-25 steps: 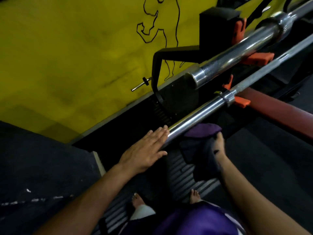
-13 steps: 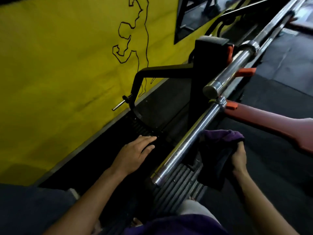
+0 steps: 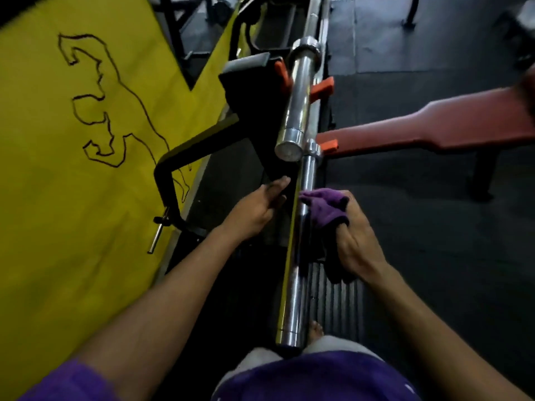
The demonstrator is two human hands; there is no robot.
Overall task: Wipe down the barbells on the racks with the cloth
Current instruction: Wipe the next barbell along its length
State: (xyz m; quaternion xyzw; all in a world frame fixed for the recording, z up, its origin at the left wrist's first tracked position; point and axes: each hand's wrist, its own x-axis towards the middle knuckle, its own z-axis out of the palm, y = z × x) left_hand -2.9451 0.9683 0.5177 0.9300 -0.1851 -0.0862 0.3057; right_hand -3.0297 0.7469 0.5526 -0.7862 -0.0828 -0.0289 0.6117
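Lower barbell sleeve (image 3: 292,287): end cap nearest, running far, floor open to the right.
Right hand (image 3: 354,241): gripping purple cloth (image 3: 327,208) against sleeve's right side.
Left hand (image 3: 257,208): fingers straight, left of sleeve, holding nothing.
Upper barbell (image 3: 295,111): farther, racked on orange hooks (image 3: 322,89).
Red bench (image 3: 428,131): far right.

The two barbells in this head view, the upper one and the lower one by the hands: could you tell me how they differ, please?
The upper barbell sits higher on the rack, untouched; the lower barbell has the purple cloth against it, gripped by the right hand. The upper barbell's sleeve looks thicker and ends farther away; the lower barbell's reaches nearer the person. Both are shiny chrome and roughly parallel.
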